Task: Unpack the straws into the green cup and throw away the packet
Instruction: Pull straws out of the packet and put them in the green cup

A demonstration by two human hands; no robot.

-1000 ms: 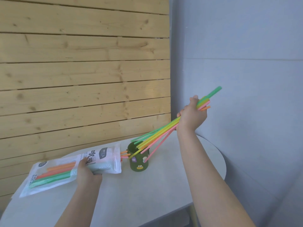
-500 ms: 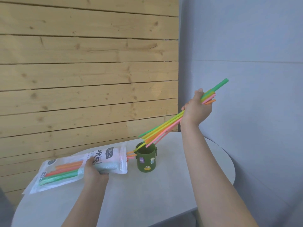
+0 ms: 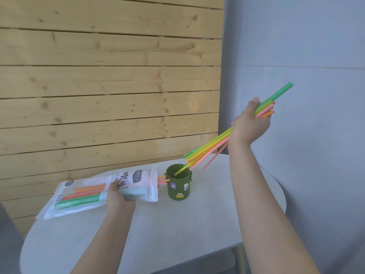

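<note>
A bunch of coloured straws [image 3: 213,144] slanted down from the right hand [image 3: 249,123], which was clenched round their upper part well above the counter [image 3: 177,234]. Their lower ends hung over the mouth of the green cup [image 3: 178,184], with one yellow straw tip reaching inside its rim and a pink one hanging outside it to the right. The cup stood upright on the counter, with small stickers on its front.

Just to its left lay the packet [image 3: 98,192], flat on the counter, its open end toward the cup. Green, orange and red straws remained inside it, and a few orange and pink ends poked out of the opening, nearly touching the cup's wall. The left hand [image 3: 118,198] gripped the packet near its middle, pressing it down.

Behind stood a wooden plank wall [image 3: 108,86] on the left and a grey wall [image 3: 306,56] on the right.

Compared with half a second earlier, the right hand had come lower and the straw tips nearer the cup's mouth; the packet and left hand had stayed put.
</note>
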